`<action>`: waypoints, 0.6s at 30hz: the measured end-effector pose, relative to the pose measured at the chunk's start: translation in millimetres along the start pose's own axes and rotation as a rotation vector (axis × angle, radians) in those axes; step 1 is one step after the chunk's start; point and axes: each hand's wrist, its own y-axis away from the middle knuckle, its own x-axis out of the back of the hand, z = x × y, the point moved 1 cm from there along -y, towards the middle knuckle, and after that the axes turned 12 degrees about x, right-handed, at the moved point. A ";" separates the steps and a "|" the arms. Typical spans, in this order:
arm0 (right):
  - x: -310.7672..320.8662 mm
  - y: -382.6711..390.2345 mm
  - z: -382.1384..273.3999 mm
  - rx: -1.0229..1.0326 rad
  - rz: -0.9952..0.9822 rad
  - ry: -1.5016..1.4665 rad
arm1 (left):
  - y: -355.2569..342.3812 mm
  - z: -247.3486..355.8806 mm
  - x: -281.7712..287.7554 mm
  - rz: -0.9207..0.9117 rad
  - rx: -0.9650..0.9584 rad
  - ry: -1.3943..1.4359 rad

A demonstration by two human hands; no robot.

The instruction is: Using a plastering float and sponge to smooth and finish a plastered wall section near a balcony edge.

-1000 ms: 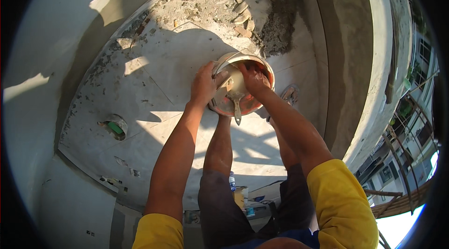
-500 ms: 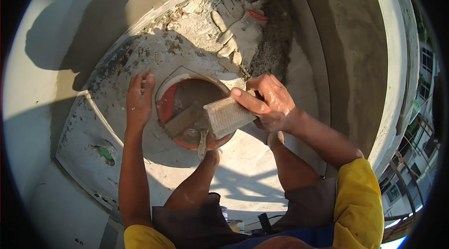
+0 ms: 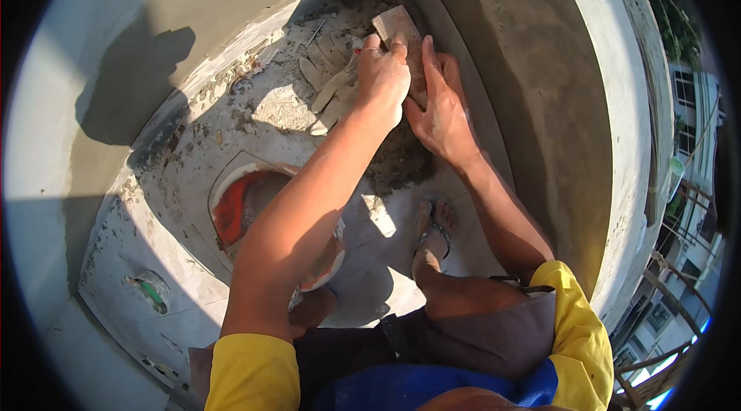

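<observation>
A flat, rectangular tile-like piece (image 3: pixel 395 21), tan-grey and dusty, is between my two hands near the far corner, beside the right-hand wall. My left hand (image 3: pixel 382 79) is closed on its left side, fingertips on its face. My right hand (image 3: pixel 444 110) holds its right and lower edge, index finger stretched along the side and thumb at the bottom. Part of the piece is hidden by my fingers. Just left of my left hand lie pale, dirty work gloves (image 3: pixel 328 71). A round bucket with a red inside (image 3: pixel 230 214) stands under my left forearm, which hides most of its contents.
Curved plastered walls (image 3: pixel 540 102) close in the right and far sides. Rubble and crumbs of mortar (image 3: pixel 282 106) lie along the far left wall's foot. A hole with a green piece (image 3: pixel 150 295) is at the lower left. My sandalled foot (image 3: pixel 434 230) stands right of the bucket.
My right hand has carried the tile-like piece from above the bucket away to the far corner. My left hand has come across from the bucket's left and taken hold of it too.
</observation>
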 end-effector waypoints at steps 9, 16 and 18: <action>-24.0 183.8 24.3 -0.105 -0.135 -0.139 | -110.6 10.8 -38.1 0.065 0.094 0.266; -40.0 247.4 12.6 0.171 -0.278 0.090 | -151.3 7.4 -54.3 0.082 -0.093 0.309; -45.1 249.4 17.4 0.093 -0.337 0.109 | -154.6 9.1 -58.0 0.122 -0.103 0.272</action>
